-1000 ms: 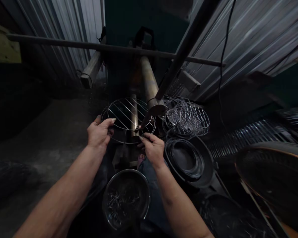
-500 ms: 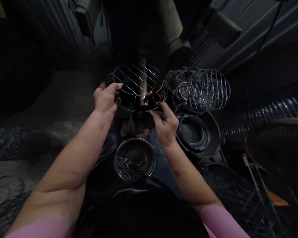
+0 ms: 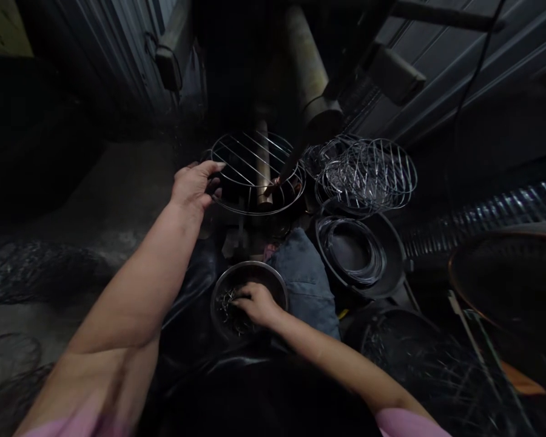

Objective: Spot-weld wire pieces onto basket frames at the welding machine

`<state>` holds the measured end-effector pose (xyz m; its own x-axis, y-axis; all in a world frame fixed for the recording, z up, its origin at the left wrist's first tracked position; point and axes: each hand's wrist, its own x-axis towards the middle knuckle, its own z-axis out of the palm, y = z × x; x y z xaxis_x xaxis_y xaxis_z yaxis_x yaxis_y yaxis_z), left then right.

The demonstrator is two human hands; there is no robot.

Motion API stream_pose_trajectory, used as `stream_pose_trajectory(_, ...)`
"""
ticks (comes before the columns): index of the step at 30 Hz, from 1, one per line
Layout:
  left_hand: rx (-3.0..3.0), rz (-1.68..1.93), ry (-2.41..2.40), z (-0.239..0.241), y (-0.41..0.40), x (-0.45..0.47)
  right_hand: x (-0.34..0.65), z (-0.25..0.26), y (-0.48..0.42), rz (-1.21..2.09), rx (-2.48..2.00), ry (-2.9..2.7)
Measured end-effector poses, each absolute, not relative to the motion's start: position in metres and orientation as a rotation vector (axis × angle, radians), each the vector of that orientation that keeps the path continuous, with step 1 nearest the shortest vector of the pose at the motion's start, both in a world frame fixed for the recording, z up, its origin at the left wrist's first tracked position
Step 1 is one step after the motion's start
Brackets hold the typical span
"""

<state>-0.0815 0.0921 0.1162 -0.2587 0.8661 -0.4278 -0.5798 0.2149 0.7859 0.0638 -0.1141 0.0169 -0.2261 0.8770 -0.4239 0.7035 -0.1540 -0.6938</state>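
A round wire rack (image 3: 239,181) with parallel bars is held level in front of me, around a horizontal metal bar (image 3: 262,155) of the machine. My left hand (image 3: 195,185) grips its left rim, thumb on top and fingers below. Down in a metal bowl (image 3: 279,280) on my lap is my right hand (image 3: 258,303), fingers curled among short pieces of wire (image 3: 227,303). Whether a piece is pinched between those fingertips is too small to make out. A dark pointed arm of the machine reaches the rack's right side.
Right of the rack lies a pile of similar round wire racks (image 3: 373,173). Below it, wire rings (image 3: 375,261) lie in a dark pan (image 3: 395,243). A large round basin (image 3: 459,255) stands farther right. An upper metal cylinder (image 3: 307,67) overhangs the work.
My right hand has let go of the rack's front right rim and moved down into the bowl. My left hand keeps its hold on the rack, which stays in nearly the same place.
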Motion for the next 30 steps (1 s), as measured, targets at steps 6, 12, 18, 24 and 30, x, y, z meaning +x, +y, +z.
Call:
stream_pose_trajectory(6, 0.413, 1.372, 1.160, 0.114, 0.092, -0.085, 0.155, 0.052, -0.119, 0.840, -1.836, -1.746)
stream_pose_trajectory(12, 0.400, 1.369, 1.185, 0.118, 0.091, -0.080, 0.109, 0.047, -0.128, 0.895, -1.619, -2.421)
stream_pose_trajectory(18, 0.417, 1.385, 1.208, 0.122, 0.081, -0.080, 0.052, 0.020, -0.115, 0.998, -1.534, -2.866)
stream_pose_trajectory(24, 0.444, 1.414, 1.160, 0.117, 0.078, -0.082, 0.095, 0.028, -0.117, 1.053, -1.763, -2.447)
stream_pose_trajectory(30, 0.438, 1.429, 1.160, 0.115, 0.073, -0.083, 0.128, 0.076, -0.097, 1.353, -1.469, -1.572)
